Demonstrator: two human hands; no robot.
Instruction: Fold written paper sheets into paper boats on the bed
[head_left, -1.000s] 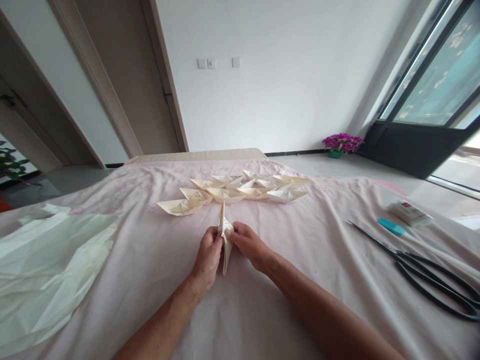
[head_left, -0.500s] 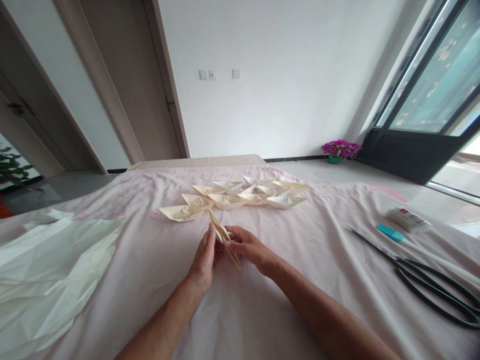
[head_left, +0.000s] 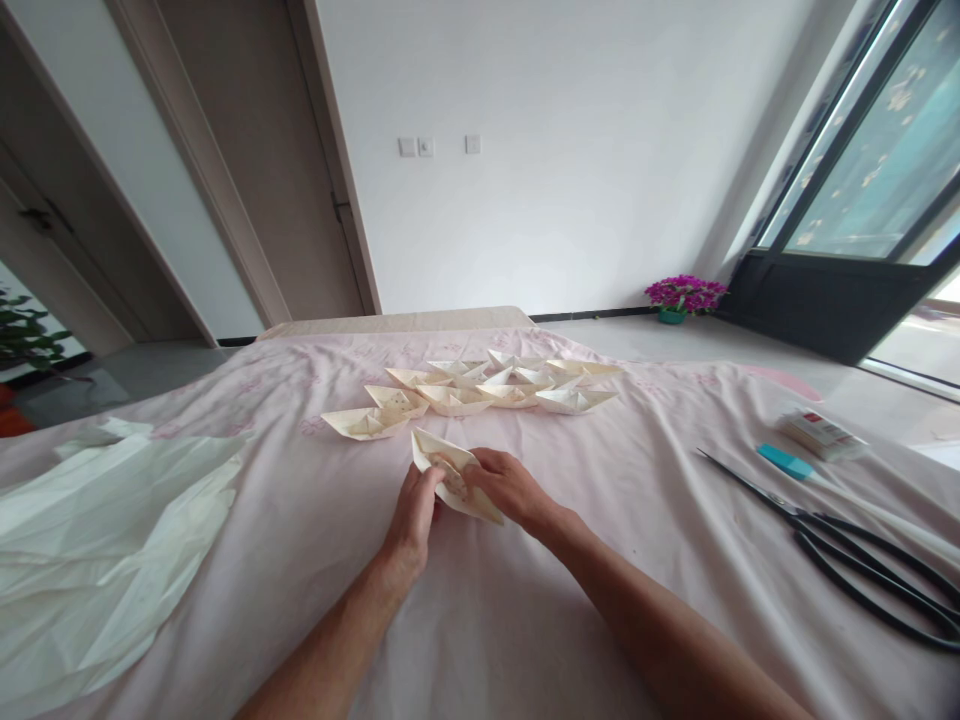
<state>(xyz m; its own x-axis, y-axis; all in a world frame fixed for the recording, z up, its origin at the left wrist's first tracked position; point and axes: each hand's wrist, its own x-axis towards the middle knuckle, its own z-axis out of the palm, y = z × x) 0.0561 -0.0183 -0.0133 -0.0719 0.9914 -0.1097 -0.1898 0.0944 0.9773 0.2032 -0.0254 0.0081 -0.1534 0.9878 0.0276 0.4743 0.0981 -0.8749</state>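
Observation:
A cream paper boat (head_left: 442,450) is held between my two hands above the cloth, its hollow turned up toward me and spread wide. My left hand (head_left: 411,515) grips its near left side, thumb over the rim. On the right side, my right hand (head_left: 512,488) has its fingers closed on the paper, partly inside the hollow. Just beyond my hands, several folded paper boats stand close together in rows; a cream one (head_left: 366,424) is at the left end and a whiter one (head_left: 576,401) at the right.
A pink cloth (head_left: 300,560) covers the surface. Thin whitish sheets (head_left: 97,560) lie crumpled at left. At right are black-handled scissors (head_left: 795,512), a blue-ended white tool (head_left: 785,462) and a wrapped pack (head_left: 823,435). Purple flowers (head_left: 684,294) stand on the floor.
The paper boat was narrow and nearly closed; now its sides are spread apart and its hollow shows. My left thumb has moved over its rim. The row of boats stays as it was.

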